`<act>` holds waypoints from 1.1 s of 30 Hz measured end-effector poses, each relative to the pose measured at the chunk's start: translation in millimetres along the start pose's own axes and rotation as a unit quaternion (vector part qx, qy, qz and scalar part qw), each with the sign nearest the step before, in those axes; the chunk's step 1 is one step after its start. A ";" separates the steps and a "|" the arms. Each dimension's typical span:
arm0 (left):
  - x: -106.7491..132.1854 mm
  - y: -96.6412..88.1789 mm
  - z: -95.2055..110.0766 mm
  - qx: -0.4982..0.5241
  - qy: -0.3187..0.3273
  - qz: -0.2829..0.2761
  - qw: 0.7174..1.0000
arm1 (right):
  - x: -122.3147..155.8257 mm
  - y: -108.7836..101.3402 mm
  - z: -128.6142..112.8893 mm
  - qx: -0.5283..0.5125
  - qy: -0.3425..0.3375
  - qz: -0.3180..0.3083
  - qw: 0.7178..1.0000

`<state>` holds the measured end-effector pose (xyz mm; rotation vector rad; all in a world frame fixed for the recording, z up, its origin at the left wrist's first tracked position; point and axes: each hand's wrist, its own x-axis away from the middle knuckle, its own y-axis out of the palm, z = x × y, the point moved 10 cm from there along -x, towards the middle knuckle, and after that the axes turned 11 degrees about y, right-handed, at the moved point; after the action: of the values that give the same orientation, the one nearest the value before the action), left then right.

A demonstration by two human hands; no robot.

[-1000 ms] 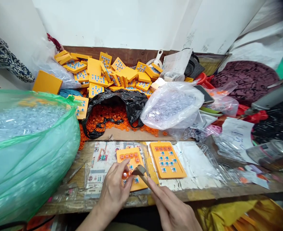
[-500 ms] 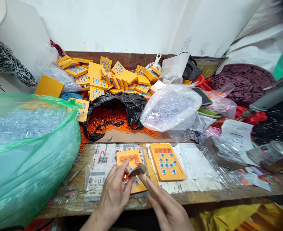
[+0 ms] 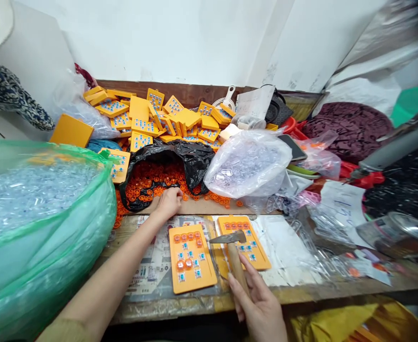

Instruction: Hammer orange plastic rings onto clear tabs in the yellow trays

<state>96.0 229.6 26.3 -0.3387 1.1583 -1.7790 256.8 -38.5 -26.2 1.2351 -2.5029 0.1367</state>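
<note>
My right hand grips a small hammer by its wooden handle. The hammer's metal head hovers over the right-hand orange panel, partly covering it. My left hand is at the front of the loose orange plastic caps spilling from a black bag. Its fingers are curled, and what they pinch is hidden. Nearer me lies another orange panel with blue-and-clear pieces set in it. Orange caps sit along its top, and two more sit lower at left.
Behind the black bag is a heap of orange panels. A large green bag of clear plastic pieces bulges over the left side. A white bag of clear pieces, a phone and a can stand to the right.
My left hand has left the near panel and reached forward to the loose orange caps. The hammer has lifted off that panel and moved right in my right hand.
</note>
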 end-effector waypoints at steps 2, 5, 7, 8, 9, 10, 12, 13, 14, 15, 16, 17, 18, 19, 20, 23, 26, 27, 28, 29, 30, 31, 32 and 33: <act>3.2 8.7 1.3 0.009 0.008 -0.027 1.000 | 0.5 -1.0 0.2 -0.016 0.010 0.008 1.000; 12.8 13.5 7.8 0.007 0.026 -0.036 0.999 | -0.7 -0.8 -0.9 -0.014 0.016 0.010 1.000; 18.6 14.0 11.1 0.000 0.034 -0.028 0.999 | -1.7 1.1 -1.6 -0.009 0.019 0.000 1.000; 21.0 14.1 12.1 -0.003 0.038 -0.024 0.999 | -1.9 2.0 -1.8 -0.007 0.021 -0.006 1.000; 23.0 14.1 12.7 -0.004 0.042 -0.019 0.999 | -1.9 2.6 -1.9 -0.006 0.022 -0.010 1.000; 24.6 13.8 12.8 -0.005 0.046 -0.015 0.999 | -1.7 2.9 -1.9 -0.006 0.024 -0.013 1.000; 26.3 12.5 10.7 -0.009 0.049 -0.006 0.999 | -0.9 3.0 -1.5 -0.004 0.027 -0.015 1.000; 26.5 11.6 8.9 -0.011 0.048 -0.002 0.999 | -0.4 3.0 -1.4 -0.003 0.028 -0.014 0.999; 26.2 10.8 6.8 -0.014 0.046 0.002 0.999 | 0.2 2.7 -1.4 -0.003 0.029 -0.013 0.999; 25.5 10.2 5.0 -0.017 0.045 0.004 0.999 | 0.7 2.6 -1.5 -0.003 0.029 -0.012 0.999; 24.5 9.8 3.6 -0.020 0.045 0.006 0.999 | 1.3 2.5 -1.8 -0.004 0.029 -0.011 1.000; 23.4 9.6 2.6 -0.022 0.045 0.008 0.999 | 1.8 2.7 -2.3 -0.003 0.028 -0.012 1.000; 22.2 9.2 2.2 -0.023 0.046 0.011 0.999 | 2.2 3.1 -2.9 0.000 0.026 -0.013 1.000; 21.3 8.6 2.4 -0.023 0.048 0.014 0.998 | 2.6 3.5 -3.3 0.005 0.024 -0.014 1.000; 21.0 7.5 3.3 -0.021 0.050 0.018 0.998 | 2.8 3.7 -3.4 0.011 0.021 -0.015 1.000; 27.9 1.0 12.4 -0.009 0.061 0.028 0.998 | 2.7 2.8 -1.7 0.028 0.012 -0.016 0.999; 54.2 -9.0 35.5 0.015 0.082 0.035 0.996 | 0.5 1.1 1.3 0.045 -0.002 -0.017 0.999; 67.4 -12.2 46.2 0.026 0.092 0.038 0.995 | -0.3 0.7 0.7 0.056 -0.012 -0.018 0.998; 81.9 -14.7 57.6 0.038 0.103 0.039 0.993 | -0.8 0.8 -1.7 0.071 -0.029 -0.020 0.997; 96.8 -16.3 68.8 0.051 0.113 0.040 0.992 | -0.6 1.6 -6.0 0.093 -0.052 -0.023 0.994; 111.2 -16.8 80.1 0.073 0.126 0.042 0.988 | 0.5 3.5 -11.9 0.120 -0.081 -0.028 0.989; 124.0 -15.6 88.8 0.088 0.132 0.039 0.987 | 2.9 6.0 -19.1 0.150 -0.114 -0.033 0.982; 134.6 -13.1 95.4 0.099 0.134 0.034 0.985 | 6.7 8.8 -27.4 0.181 -0.151 -0.038 0.971; 142.5 -9.9 99.8 0.106 0.132 0.031 0.985 | 11.9 11.5 -36.4 0.213 -0.192 -0.040 0.957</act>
<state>83.0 57.4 50.1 0.0604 1.1335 -1.9117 250.7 -31.7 12.7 1.6662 -2.8436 0.4792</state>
